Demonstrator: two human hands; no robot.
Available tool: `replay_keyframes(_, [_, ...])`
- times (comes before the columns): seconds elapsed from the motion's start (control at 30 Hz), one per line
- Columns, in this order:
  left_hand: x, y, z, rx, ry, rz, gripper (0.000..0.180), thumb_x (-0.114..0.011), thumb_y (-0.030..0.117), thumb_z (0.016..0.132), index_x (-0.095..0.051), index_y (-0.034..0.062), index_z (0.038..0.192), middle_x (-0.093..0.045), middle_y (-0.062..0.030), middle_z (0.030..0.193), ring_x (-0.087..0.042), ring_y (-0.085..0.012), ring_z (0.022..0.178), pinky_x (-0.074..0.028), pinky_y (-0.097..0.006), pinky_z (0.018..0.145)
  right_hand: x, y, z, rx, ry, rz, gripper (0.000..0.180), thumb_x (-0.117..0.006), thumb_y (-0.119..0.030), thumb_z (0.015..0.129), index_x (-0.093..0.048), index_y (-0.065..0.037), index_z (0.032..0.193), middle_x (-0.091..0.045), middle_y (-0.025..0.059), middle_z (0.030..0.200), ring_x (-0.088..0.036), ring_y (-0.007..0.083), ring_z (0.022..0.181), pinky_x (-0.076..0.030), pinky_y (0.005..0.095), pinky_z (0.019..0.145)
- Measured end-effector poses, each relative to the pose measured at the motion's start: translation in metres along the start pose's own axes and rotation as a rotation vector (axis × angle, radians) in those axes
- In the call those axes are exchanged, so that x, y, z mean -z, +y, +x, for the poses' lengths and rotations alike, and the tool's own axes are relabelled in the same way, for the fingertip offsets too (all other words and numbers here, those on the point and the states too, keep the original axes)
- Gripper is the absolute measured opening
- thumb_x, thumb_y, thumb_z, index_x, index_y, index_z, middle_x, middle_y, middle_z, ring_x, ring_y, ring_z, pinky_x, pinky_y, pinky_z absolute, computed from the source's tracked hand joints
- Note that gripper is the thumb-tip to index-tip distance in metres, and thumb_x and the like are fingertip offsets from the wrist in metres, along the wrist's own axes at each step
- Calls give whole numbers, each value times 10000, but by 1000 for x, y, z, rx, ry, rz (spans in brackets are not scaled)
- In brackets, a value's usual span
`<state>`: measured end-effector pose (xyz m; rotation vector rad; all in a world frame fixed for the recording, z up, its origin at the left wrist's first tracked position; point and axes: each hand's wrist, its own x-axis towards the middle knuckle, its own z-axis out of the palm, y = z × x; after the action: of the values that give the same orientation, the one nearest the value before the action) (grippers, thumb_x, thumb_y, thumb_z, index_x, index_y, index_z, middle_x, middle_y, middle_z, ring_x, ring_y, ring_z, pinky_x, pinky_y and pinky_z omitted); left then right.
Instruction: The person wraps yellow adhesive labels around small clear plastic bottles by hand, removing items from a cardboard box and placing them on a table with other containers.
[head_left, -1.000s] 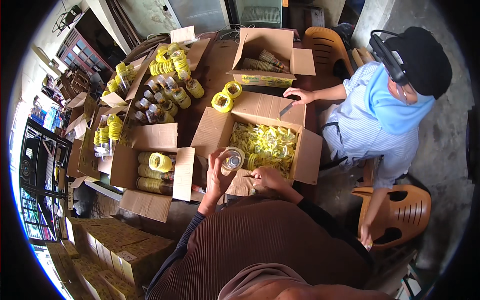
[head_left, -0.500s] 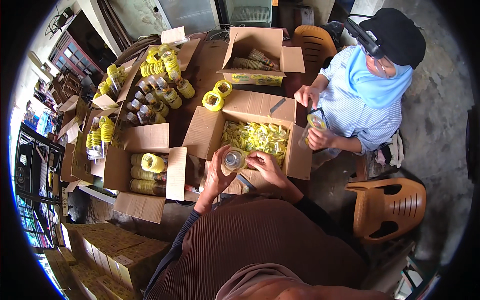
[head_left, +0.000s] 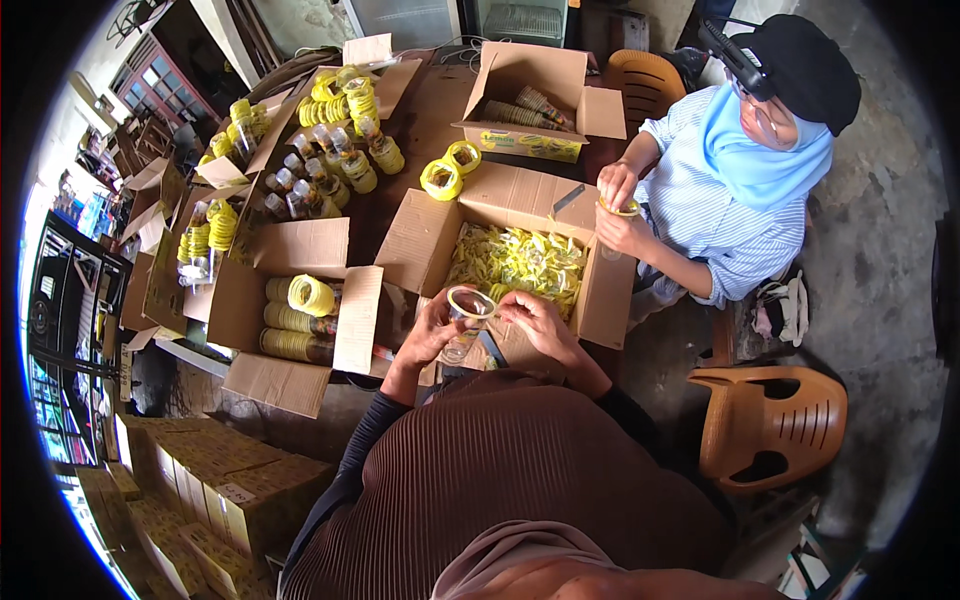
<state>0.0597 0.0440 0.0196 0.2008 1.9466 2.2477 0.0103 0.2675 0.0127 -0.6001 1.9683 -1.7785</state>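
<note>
My left hand is wrapped round a clear plastic cup with a yellow rim, held over the near edge of an open cardboard box. The cup's mouth points up and away from me. At the right side of its rim, my right hand has its fingers drawn together; whether they pinch the rim or some small thing, I cannot make out. Many small yellow packets fill the cardboard box under my hands. A dark flat strip lies on the near flap.
Across the right corner a person holds a yellow-rimmed cup. Left stands a box of stacked cups; behind it are filled yellow-ringed cups. Two yellow ring stacks sit beyond. Another box is at the back, an orange chair right.
The cup in my left hand has tipped, its mouth now facing up and away. My right hand stays near its rim. The other person has brought both hands together over their cup.
</note>
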Motion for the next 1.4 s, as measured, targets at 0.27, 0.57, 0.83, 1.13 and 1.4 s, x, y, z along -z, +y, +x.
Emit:
replay_keyframes(0.27, [6, -23, -23, -1, -89, -619, 470, -652, 250, 896, -487, 19, 1271, -499, -125, 1293, -571, -237, 1090, -460, -475, 999, -9, 20, 20, 327, 245, -421, 86, -593, -81, 878, -592, 3, 893, -609, 130, 782, -601, 256, 716, -461, 359, 656])
replay_keyframes(0.57, [23, -3, -29, -193, 276, -569, 619, -632, 312, 905, -305, 138, 1402, -509, -178, 1308, -533, -343, 1192, -435, -475, 995, -5, 60, 16, 356, 242, -732, 169, -688, -123, 798, -634, -55, 944, -569, 149, 905, -583, 324, 826, -464, 426, 689])
replay_keyframes(0.83, [27, -8, -34, -235, 479, -565, 526, -640, 59, 885, -360, 128, 1324, -509, -152, 1307, -529, -293, 1199, -455, -405, 979, -29, 60, 5, 282, 46, -957, 458, -802, -238, 683, -576, -73, 1046, -544, 116, 1035, -539, 312, 1013, -448, 418, 825])
replay_keyframes(1.13, [24, -9, -43, -226, 519, -475, 536, -633, -17, 864, -354, 103, 1305, -516, -152, 1311, -528, -233, 1189, -442, -354, 1006, -26, 86, 21, 171, 113, -863, 346, -783, -164, 690, -606, -71, 972, -569, 107, 975, -564, 312, 965, -456, 424, 824])
replay_keyframes(1.4, [15, -4, -57, -170, 566, -371, 523, -619, -1, 878, -329, 78, 1305, -527, -163, 1304, -538, -227, 1164, -469, -376, 973, -34, 81, 19, 107, 105, -816, 275, -759, -134, 717, -622, -78, 949, -592, 101, 951, -588, 313, 938, -478, 427, 807])
